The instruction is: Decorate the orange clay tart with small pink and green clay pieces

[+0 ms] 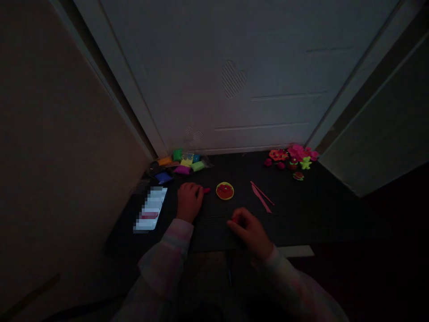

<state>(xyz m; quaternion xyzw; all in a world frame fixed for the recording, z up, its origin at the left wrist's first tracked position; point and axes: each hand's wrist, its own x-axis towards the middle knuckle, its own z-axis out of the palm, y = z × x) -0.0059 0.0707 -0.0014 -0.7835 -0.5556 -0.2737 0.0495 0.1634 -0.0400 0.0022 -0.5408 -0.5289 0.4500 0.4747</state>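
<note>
Hands at red pieces | disc between | phone left | tools right

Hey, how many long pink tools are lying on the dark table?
2: a flat, knife-shaped pink tool and, alongside it, a thin pink stick, both right of the round, yellow-rimmed red piece.

Left of the yellow-rimmed disc, I see the left hand hiding one end of a red piece. Right of the disc, the right hand mostly covers a red lump. Far left of it, the phone's screen is blurred.
</note>
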